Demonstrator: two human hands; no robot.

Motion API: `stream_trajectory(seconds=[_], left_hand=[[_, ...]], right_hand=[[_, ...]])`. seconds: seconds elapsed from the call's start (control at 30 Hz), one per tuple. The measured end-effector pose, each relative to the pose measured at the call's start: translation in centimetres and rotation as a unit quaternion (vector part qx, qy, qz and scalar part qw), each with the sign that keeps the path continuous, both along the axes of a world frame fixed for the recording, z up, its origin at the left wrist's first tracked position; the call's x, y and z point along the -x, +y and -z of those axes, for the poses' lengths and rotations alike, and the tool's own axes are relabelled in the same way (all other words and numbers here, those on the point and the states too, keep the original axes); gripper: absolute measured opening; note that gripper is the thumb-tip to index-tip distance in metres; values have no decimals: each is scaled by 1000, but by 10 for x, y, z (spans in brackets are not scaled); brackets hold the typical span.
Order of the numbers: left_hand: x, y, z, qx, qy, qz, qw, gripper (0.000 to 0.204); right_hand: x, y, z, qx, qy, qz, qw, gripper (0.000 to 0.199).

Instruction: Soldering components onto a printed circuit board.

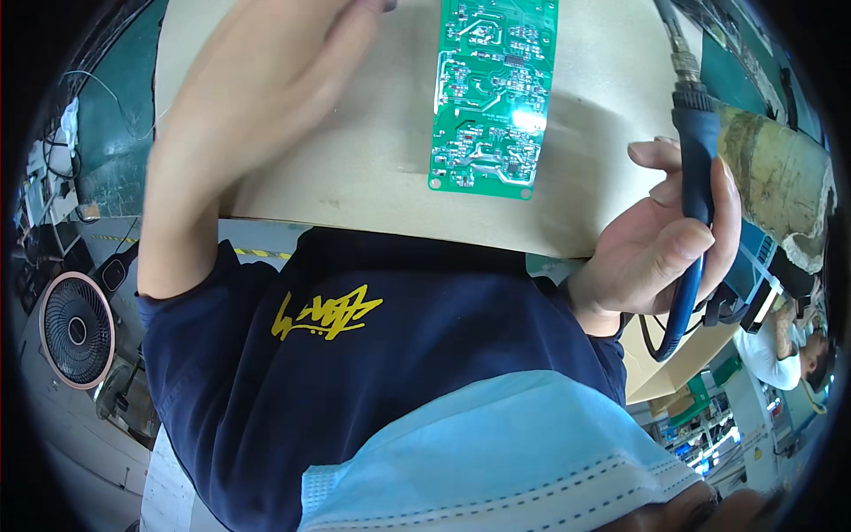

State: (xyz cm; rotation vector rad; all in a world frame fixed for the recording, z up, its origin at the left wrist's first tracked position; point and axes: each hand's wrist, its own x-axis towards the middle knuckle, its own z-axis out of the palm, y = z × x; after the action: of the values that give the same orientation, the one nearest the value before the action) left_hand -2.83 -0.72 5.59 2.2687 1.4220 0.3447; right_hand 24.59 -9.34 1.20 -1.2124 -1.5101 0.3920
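Note:
A green circuit board [489, 106], covered with small components and shiny solder joints, lies at the top middle on a beige work surface [355, 177]. My right hand [651, 244], to the right of the board, is wrapped round the dark blue handle of a soldering iron [697, 151]. The iron points up and its tip runs out of view; its cable curves down below my fingers. To the left of the board, my left hand [301, 71] reaches up to the top edge. Its fingertips are mostly cut off there, beside a small dark bit I cannot make out.
A round fan [78, 330] stands at the lower left. Green matting [111, 151] and cables border the work surface on the left. At the right are a worn, stained panel [767, 173], an open cardboard box [656, 359] and another person in a white shirt [769, 353].

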Motion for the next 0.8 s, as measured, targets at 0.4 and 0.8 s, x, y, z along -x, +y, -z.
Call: stream_trajectory(seconds=[0.4,0.8], left_hand=[[-76,-24,-16,67,189,-12,980,90],[-57,7,-86,-54,11,78,995,78]], right_hand=[[-23,-11,18,-88,42,-48,994,51],[-22,-18,16,-50,144,-38,988,53]])
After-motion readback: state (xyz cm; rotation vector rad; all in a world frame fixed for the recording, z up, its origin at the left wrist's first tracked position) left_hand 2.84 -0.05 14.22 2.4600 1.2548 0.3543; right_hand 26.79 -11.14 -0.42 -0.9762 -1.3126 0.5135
